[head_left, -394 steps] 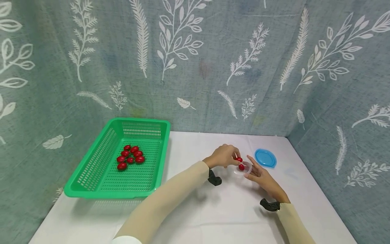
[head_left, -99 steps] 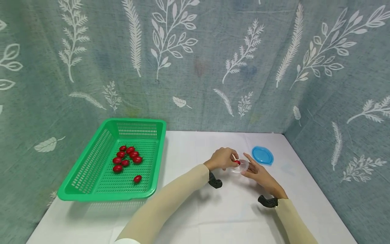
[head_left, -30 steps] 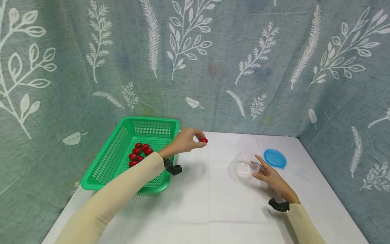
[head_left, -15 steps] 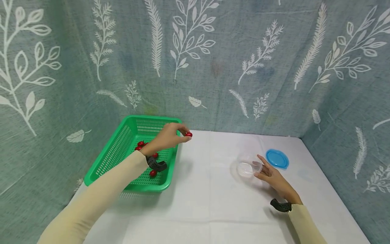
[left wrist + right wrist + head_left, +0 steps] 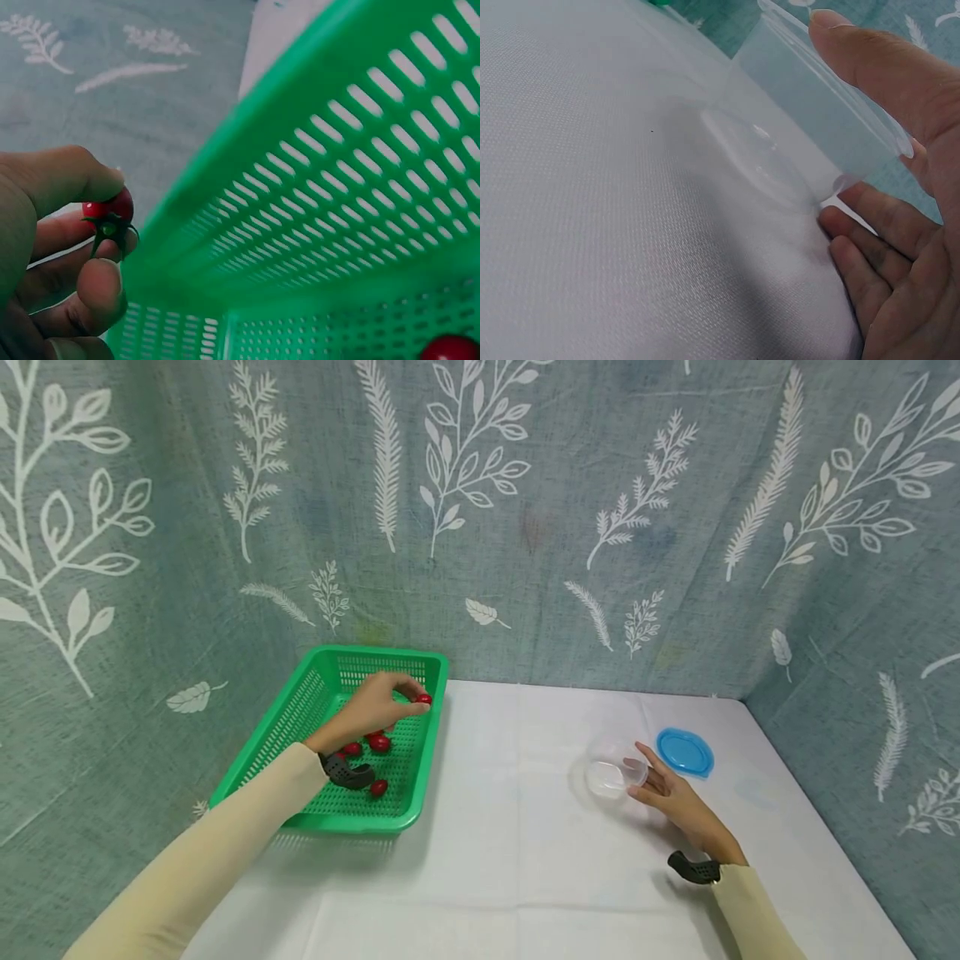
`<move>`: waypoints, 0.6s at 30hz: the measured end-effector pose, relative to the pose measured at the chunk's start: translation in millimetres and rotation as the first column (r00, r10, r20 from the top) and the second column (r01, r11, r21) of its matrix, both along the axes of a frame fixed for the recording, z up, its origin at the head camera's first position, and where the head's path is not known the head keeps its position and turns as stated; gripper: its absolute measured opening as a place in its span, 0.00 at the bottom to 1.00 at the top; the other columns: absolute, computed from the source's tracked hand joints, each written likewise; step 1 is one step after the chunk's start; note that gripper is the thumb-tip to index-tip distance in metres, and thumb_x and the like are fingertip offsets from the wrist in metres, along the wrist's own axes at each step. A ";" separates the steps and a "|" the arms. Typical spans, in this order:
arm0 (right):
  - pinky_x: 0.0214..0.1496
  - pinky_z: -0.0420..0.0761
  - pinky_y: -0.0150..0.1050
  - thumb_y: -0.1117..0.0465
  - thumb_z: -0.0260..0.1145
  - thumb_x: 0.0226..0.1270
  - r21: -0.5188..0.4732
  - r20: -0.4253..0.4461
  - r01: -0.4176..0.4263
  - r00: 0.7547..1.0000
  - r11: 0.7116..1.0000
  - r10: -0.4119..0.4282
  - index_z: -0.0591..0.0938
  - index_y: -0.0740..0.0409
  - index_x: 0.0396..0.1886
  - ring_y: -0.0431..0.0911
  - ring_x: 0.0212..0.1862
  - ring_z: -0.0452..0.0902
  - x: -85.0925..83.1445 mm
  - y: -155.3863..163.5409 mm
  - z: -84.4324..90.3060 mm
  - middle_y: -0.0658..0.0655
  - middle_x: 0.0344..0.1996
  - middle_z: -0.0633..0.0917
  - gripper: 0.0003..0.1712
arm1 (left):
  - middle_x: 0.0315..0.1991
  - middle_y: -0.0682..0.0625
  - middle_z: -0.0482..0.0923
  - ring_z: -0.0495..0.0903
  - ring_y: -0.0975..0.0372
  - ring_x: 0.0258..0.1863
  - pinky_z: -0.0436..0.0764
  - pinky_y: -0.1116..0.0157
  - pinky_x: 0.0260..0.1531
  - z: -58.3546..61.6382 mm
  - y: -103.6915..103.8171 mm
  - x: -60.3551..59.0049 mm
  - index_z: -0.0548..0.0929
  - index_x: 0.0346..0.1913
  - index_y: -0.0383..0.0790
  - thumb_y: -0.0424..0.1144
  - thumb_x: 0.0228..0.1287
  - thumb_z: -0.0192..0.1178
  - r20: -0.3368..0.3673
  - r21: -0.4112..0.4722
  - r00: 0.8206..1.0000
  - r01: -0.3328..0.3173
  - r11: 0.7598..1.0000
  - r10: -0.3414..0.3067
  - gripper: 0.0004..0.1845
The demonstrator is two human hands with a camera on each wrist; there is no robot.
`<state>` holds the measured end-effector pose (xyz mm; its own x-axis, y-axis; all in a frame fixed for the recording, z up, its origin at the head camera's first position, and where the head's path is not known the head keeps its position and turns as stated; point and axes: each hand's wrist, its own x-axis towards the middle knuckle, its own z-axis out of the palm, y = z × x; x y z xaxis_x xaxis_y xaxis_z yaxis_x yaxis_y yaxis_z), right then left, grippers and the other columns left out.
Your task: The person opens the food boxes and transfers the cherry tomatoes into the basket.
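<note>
My left hand [image 5: 375, 703] pinches a red cherry tomato [image 5: 424, 699] by thumb and fingertips above the right side of a green basket [image 5: 426, 777]. In the left wrist view the tomato [image 5: 118, 202] shows its green calyx, beside the basket's slotted wall [image 5: 352, 120]. Several cherry tomatoes lie on the basket floor, some hidden by the hand and wrist; one tomato [image 5: 378, 788] sits apart near the front. On the right, my right hand [image 5: 675, 797] holds a clear plastic cup [image 5: 604, 781] at its rim. Up close, the cup [image 5: 795, 112] contains nothing and stands on the cloth.
A blue lid [image 5: 685, 752] lies flat on the white tablecloth [image 5: 517, 827], behind the right hand. Leaf-patterned grey-green curtains [image 5: 510, 518] enclose the table at the back and sides. A black band [image 5: 693, 867] is on each wrist.
The left hand has moved left from the cup to above the basket, carrying a tomato. Tomatoes seen in the cup earlier are out of it; another lies at the basket's front. The right hand stays.
</note>
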<state>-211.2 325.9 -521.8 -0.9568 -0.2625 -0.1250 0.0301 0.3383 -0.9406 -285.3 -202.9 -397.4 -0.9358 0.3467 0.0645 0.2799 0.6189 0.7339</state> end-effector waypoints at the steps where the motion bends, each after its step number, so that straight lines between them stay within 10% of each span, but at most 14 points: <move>1: 0.73 0.56 0.67 0.53 0.67 0.75 -0.003 -0.001 -0.002 1.000 1.000 0.002 0.45 0.34 0.85 0.66 0.80 0.45 -0.1 0.4 0.0 0.64 0.82 0.48 0.51 | 0.47 0.50 0.83 0.82 0.47 0.30 0.82 0.50 0.32 -0.6 -2.2 1.1 0.86 0.49 0.49 0.48 0.70 0.69 -0.001 -0.016 1.000 -0.004 1.000 0.004 0.11; 7: 0.73 0.56 0.67 0.53 0.68 0.75 -0.003 -0.008 -0.004 1.000 1.000 0.004 0.45 0.36 0.85 0.66 0.80 0.45 -0.4 1.2 0.2 0.64 0.82 0.48 0.52 | 0.45 0.51 0.84 0.81 0.53 0.49 0.80 0.50 0.46 -9.1 -14.3 2.3 0.87 0.47 0.47 0.45 0.69 0.70 -0.012 -0.091 1.000 0.007 0.996 -0.008 0.09; 18: 0.73 0.57 0.66 0.53 0.68 0.75 -0.008 -0.017 -0.016 1.000 1.000 0.016 0.45 0.35 0.85 0.66 0.80 0.46 0.2 1.9 0.1 0.64 0.82 0.48 0.51 | 0.39 0.45 0.86 0.81 0.41 0.25 0.81 0.48 0.29 -24.4 -30.1 3.9 0.86 0.47 0.41 0.42 0.68 0.70 0.153 -0.146 0.988 0.052 0.988 -0.029 0.11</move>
